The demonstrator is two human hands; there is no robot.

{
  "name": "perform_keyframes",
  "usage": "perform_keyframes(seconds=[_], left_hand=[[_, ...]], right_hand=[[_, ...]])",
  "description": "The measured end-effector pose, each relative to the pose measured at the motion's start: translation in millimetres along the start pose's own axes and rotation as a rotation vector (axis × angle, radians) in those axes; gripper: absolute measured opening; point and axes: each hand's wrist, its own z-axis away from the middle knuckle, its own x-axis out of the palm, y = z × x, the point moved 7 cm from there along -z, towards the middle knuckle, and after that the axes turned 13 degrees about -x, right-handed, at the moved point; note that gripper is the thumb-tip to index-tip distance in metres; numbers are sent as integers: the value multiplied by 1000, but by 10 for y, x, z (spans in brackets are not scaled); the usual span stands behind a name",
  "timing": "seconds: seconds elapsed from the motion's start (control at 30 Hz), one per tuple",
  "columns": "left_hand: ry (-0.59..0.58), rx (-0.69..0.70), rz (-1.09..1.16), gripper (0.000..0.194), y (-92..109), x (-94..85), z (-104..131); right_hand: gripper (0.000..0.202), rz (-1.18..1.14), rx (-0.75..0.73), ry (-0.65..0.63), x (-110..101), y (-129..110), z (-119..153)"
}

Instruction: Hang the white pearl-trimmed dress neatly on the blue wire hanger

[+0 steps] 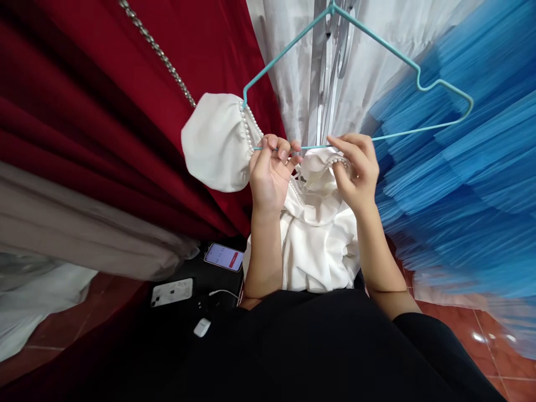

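While the hanger (377, 39) spanned the far middle: both hands were raised to its lower bar, perhaps because two holds steadied the thin wire better than one.
Left hand (270, 173): its grip was curled closed on the bar, beside the pearl edging, which probably also kept the cloth there from slipping.
Right hand (355, 167): its fingers lay along the bar while the grip pinched the pearl-trimmed edge of the white garment, seemingly to hold edge and wire together.
White garment (320, 245): it lay gathered in the near middle, below and between the hands, apparently borne by the lap.
White rounded piece (215, 142): it sat at the hanger's left end, its pearl-edged opening facing right, likely propped by the wire entering there.
Hidden: the left hand covered any join between that piece and the garment; the fingertips' exact contact with the wire was partly masked.
Cut off: the hanger's hook passed beyond the far edge, so its support could not be told.
Hard to make out: whether the glittering chain (159, 53) met the rounded piece or ran behind it; the lit phone's (224, 257) small text, at left.
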Motion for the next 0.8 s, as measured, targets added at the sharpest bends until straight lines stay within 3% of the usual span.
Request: perform_keyframes(seconds=[0.07, 0.17, 0.23, 0.33, 0.4, 0.5, 0.67, 0.8], left_hand=[[18, -17, -5, 30, 45, -24, 11], [8, -17, 8, 29, 122, -68, 1], [11, -9, 8, 30, 157, -92, -1], [22, -14, 2, 30, 164, -103, 7], [8, -21, 19, 29, 157, -93, 14], [-27, -14, 50, 27, 164, -71, 22], [19, -5, 3, 31, 178, -76, 29], [13, 7, -1, 30, 185, -61, 31]], right_hand=[[39, 99, -1, 167, -231, 82, 74], [48, 244, 47, 567, -790, 312, 220], [48, 232, 48, 734, -1131, 506, 237], [41, 254, 81, 708, -1496, 748, 20], [38, 270, 97, 610, -1614, 796, -220], [35, 211, 72, 510, -1592, 692, -575], [41, 161, 48, 290, -1148, 440, -1004], [36, 92, 94, 184, -903, 442, -1165]])
